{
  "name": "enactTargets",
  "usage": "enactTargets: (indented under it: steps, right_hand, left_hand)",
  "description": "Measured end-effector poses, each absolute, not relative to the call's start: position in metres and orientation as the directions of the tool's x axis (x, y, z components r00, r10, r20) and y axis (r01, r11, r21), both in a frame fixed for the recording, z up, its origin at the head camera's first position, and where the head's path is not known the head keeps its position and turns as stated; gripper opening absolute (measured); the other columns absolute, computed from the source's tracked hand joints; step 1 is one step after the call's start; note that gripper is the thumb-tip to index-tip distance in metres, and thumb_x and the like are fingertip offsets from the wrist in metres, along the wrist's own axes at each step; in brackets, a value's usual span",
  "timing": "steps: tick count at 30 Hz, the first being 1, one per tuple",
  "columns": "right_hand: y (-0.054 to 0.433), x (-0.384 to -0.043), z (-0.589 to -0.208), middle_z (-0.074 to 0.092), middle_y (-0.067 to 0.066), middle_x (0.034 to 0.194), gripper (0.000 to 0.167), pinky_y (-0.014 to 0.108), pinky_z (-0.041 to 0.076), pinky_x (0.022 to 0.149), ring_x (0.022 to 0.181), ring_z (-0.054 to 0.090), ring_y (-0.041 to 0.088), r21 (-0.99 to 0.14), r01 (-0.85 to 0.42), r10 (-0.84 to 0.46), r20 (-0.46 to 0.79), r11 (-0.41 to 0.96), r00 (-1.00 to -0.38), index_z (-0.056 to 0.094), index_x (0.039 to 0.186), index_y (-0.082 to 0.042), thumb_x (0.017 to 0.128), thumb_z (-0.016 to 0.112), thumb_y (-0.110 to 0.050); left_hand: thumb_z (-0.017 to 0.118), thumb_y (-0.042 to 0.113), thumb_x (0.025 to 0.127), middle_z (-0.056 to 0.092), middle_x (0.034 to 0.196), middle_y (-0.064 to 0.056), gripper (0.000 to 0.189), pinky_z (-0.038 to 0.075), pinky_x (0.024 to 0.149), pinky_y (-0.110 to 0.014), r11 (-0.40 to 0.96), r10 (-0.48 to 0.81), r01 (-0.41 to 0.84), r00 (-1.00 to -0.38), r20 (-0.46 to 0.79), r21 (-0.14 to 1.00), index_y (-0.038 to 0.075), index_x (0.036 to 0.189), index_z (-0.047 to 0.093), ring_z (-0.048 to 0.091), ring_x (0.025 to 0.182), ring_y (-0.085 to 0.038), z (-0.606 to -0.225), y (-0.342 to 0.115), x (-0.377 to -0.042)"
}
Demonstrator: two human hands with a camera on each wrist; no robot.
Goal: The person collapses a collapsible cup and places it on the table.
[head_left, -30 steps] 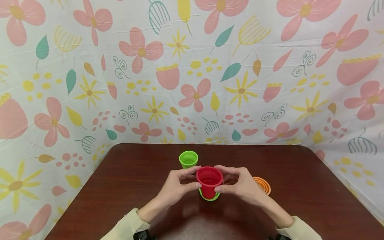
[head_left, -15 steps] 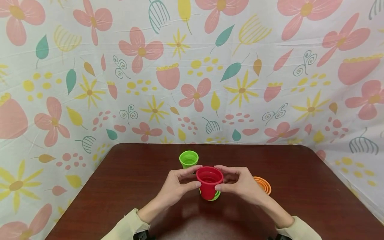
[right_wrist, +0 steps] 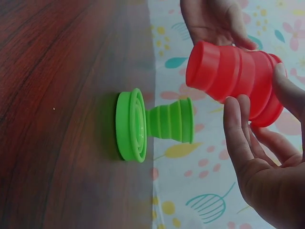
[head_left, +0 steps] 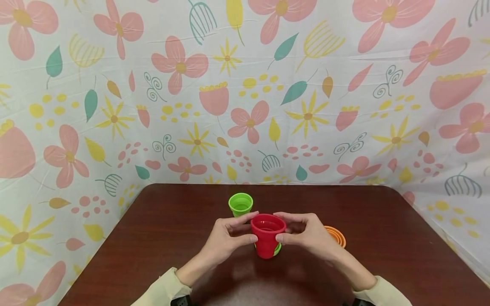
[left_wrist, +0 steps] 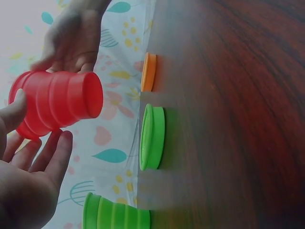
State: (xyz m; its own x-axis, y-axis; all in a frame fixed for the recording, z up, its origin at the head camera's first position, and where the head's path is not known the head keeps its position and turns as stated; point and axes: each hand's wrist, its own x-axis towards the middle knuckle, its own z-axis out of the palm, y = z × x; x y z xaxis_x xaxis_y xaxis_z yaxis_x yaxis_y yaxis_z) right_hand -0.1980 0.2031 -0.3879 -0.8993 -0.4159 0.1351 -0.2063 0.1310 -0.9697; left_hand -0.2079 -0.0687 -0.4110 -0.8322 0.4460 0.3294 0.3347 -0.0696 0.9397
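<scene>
A red collapsible cup, extended with its ridged wall showing, is held up off the table between both hands. My left hand grips it from the left, thumb on the near side and fingers behind. From the right, my right hand grips it the same way near the rim. In the right wrist view, a green collapsed cup lies flat on the table; in the head view the red cup covers most of it. Farther back stands an extended green collapsible cup.
An orange collapsed cup lies on the table to the right, partly behind my right hand. The dark wooden table ends at the back against a flower-patterned cloth.
The red cup's lower end has come down and slightly nearer in the head view, hiding more of the green collapsed cup. Both hands keep their grip and have barely moved.
</scene>
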Motion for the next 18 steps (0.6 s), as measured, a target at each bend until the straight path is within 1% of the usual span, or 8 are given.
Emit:
enactTargets:
  steps: [3, 7, 9, 13, 16, 18]
  right_hand:
    - [0.2039, -0.1978, -0.3868, 0.074, 0.020, 0.121, 0.060, 0.045, 0.064, 0.086, 0.101, 0.074, 0.033, -0.977, -0.182, -0.424, 0.120, 0.109, -0.898, 0.059, 0.144, 0.007, 0.093, 0.080, -0.015]
    - [0.2042, -0.1985, -0.3871, 0.074, 0.021, 0.119, 0.058, 0.056, 0.062, 0.087, 0.099, 0.073, 0.033, -0.982, -0.166, -0.429, 0.111, 0.093, -0.896, 0.059, 0.143, 0.008, 0.094, 0.079, -0.014]
    - [0.2041, -0.1988, -0.3876, 0.074, 0.021, 0.118, 0.056, 0.059, 0.061, 0.087, 0.098, 0.074, 0.033, -0.982, -0.165, -0.429, 0.113, 0.087, -0.896, 0.060, 0.142, 0.009, 0.094, 0.079, -0.014]
    - [0.2043, -0.1989, -0.3881, 0.074, 0.021, 0.117, 0.054, 0.059, 0.061, 0.086, 0.094, 0.074, 0.035, -0.981, -0.168, -0.431, 0.111, 0.096, -0.895, 0.060, 0.141, 0.010, 0.096, 0.077, -0.014]
    - [0.2050, -0.1987, -0.3880, 0.074, 0.021, 0.117, 0.053, 0.054, 0.063, 0.086, 0.089, 0.074, 0.043, -0.979, -0.166, -0.435, 0.099, 0.120, -0.895, 0.060, 0.141, 0.010, 0.097, 0.076, -0.016]
    - [0.2054, -0.1984, -0.3878, 0.074, 0.020, 0.117, 0.052, 0.052, 0.063, 0.086, 0.088, 0.073, 0.048, -0.977, -0.161, -0.439, 0.086, 0.136, -0.894, 0.061, 0.141, 0.009, 0.098, 0.075, -0.017]
  left_hand:
    - [0.084, 0.008, 0.091, 0.070, 0.135, -0.008, 0.054, 0.062, 0.092, -0.038, -0.086, 0.450, 0.338, -0.826, 0.339, 0.937, 0.013, 0.142, 0.069, 0.070, 0.119, -0.027, -0.4113, -0.0687, -0.2085]
    - [0.084, 0.004, 0.090, 0.069, 0.136, -0.011, 0.055, 0.061, 0.092, -0.038, -0.098, 0.450, 0.349, -0.820, 0.354, 0.932, 0.009, 0.142, 0.068, 0.070, 0.119, -0.029, -0.4131, -0.0686, -0.2099]
    - [0.083, 0.003, 0.090, 0.068, 0.137, -0.012, 0.055, 0.061, 0.093, -0.038, -0.108, 0.454, 0.350, -0.815, 0.360, 0.930, 0.008, 0.143, 0.067, 0.069, 0.120, -0.030, -0.4134, -0.0684, -0.2103]
    - [0.082, 0.003, 0.091, 0.068, 0.138, -0.011, 0.055, 0.060, 0.096, -0.037, -0.111, 0.466, 0.362, -0.804, 0.370, 0.925, 0.005, 0.144, 0.065, 0.068, 0.123, -0.028, -0.4136, -0.0679, -0.2102]
    - [0.080, 0.002, 0.092, 0.069, 0.136, -0.011, 0.053, 0.059, 0.097, -0.037, -0.114, 0.475, 0.375, -0.793, 0.382, 0.920, 0.001, 0.143, 0.064, 0.067, 0.124, -0.026, -0.4145, -0.0670, -0.2105]
    - [0.079, 0.001, 0.093, 0.069, 0.135, -0.014, 0.051, 0.059, 0.097, -0.037, -0.124, 0.477, 0.379, -0.788, 0.390, 0.917, 0.000, 0.142, 0.065, 0.068, 0.123, -0.026, -0.4153, -0.0661, -0.2110]
